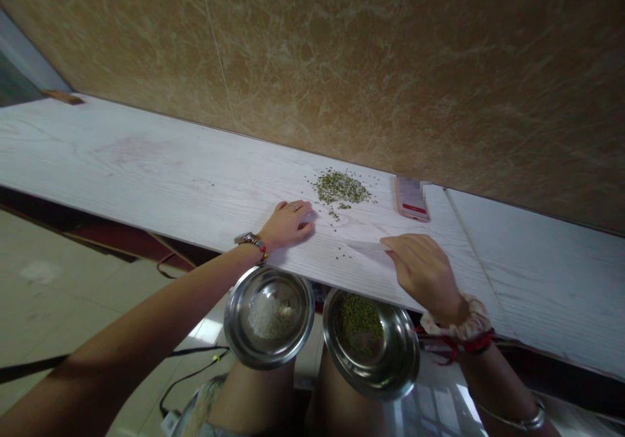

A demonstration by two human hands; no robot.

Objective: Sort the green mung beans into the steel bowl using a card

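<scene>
Head view: pile of small green beans, likely mung beans (pixel 342 187), loose on the white wood-grain tabletop (pixel 195 163), toward its back edge. Pile is one layer or so, dense in the middle, ragged at the rim; mostly dull green, some paler bits mixed in. Small clump trails off the near side, a few stray beans (pixel 343 256) closer to the front edge.

Progress: looks partway. One lot of beans (pixel 359 323) sits in a steel bowl (pixel 398 342), the pile and strays are out on the tabletop, so sorting out the two lots seems unfinished. Can't tell which way beans are being moved.

Right hand (pixel 422 271): thumb and fingers pinching a thin pale sheet (pixel 366 248), held low by the strays; contact with tabletop unclear. Left hand (pixel 291 222): resting palm down just beside the pile, fingers loosely bent; underside hidden, can't tell if it holds anything.

Outward: second steel bowl (pixel 239 333) beside the first, both over the person's thighs, with whitish stuff (pixel 266 313) inside, unidentifiable. Phone (pixel 413 199) lies right of the pile. Brown marbled wall (pixel 317 53) behind.
</scene>
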